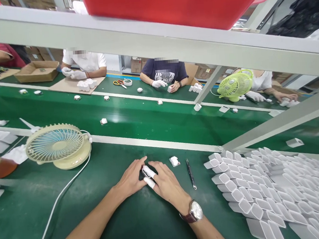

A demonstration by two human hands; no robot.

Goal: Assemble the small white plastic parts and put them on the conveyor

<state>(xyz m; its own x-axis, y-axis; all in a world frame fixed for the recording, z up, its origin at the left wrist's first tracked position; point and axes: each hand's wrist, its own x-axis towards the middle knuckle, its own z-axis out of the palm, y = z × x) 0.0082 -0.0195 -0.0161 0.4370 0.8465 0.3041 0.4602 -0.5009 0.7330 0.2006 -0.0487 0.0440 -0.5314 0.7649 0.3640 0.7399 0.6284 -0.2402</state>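
Over the green worktop [123, 224], my left hand [131, 178] and my right hand [164, 181] meet, fingers closed around a small white casing [146, 172] with a dark opening. White finger covers [149, 182] sit on my right thumb and index finger. Much of the casing is hidden behind my fingers. Just beyond my right hand lies a small white part on a board [174, 161]. Black tweezers [191, 173] rest to the right of it.
Many white casings [234, 176] stand packed at the right. A cream fan [59, 144] with a trailing white cable stands left. Small parts lie along the green belt [138, 123]. A frame with a red tray [168, 9] crosses overhead. Gloved co-workers sit opposite.
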